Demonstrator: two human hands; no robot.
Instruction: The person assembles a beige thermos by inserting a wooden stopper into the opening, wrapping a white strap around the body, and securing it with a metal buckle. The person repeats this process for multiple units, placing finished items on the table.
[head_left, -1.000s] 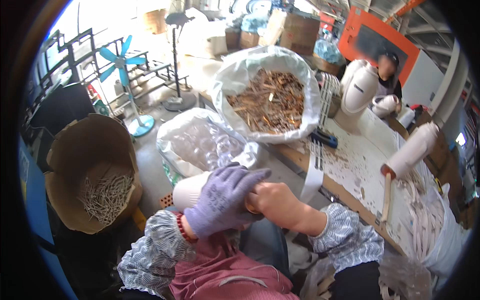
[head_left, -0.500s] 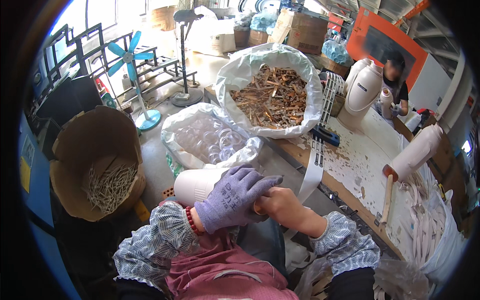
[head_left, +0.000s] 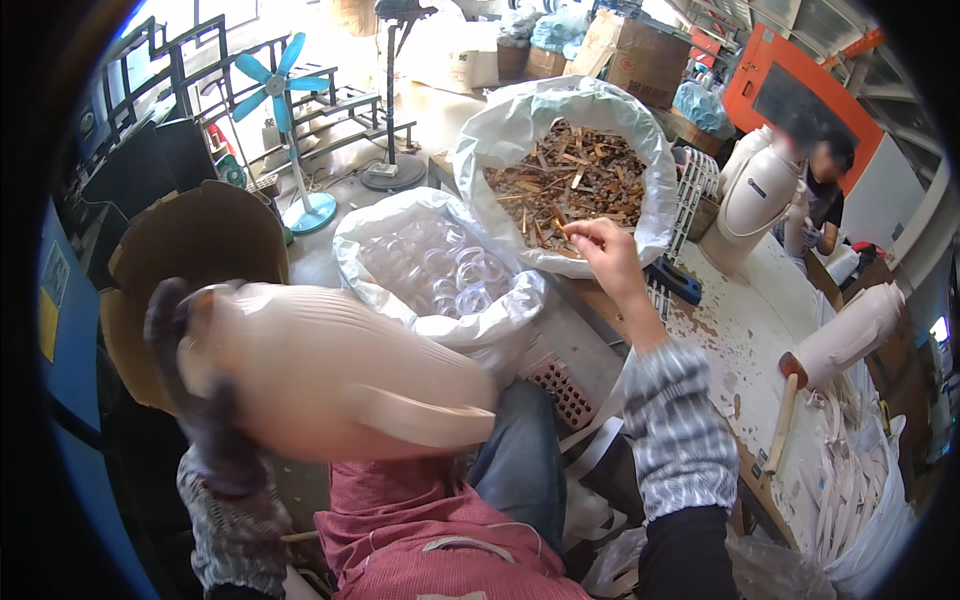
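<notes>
In my gloved left hand (head_left: pixel 205 395), blurred by motion, is one end of a large cream plastic jug body (head_left: pixel 330 370). The jug lies sideways over my lap, its handle (head_left: pixel 420 415) toward me and its other end pointing right. My bare right hand (head_left: pixel 612 258) reaches forward over the near rim of a white sack (head_left: pixel 650 190). Its thumb and fingers pinch a small amber plastic scrap (head_left: pixel 560 227). Below it, the sack is filled with brown and amber plastic scraps (head_left: pixel 575 180).
A second sack holds clear plastic rings (head_left: pixel 440 265). A cardboard drum (head_left: pixel 215 230) stands left, near a blue fan (head_left: pixel 275 85). On the right-hand table (head_left: pixel 735 335) are a mallet (head_left: pixel 783 430), cream jug bodies (head_left: pixel 855 335) and pale strips (head_left: pixel 840 470). A co-worker (head_left: pixel 825 190) is beyond.
My left hand has swung left, lifting and turning the jug body. My right hand has left the jug and moved forward to the scrap sack, an amber scrap now between its fingers.
</notes>
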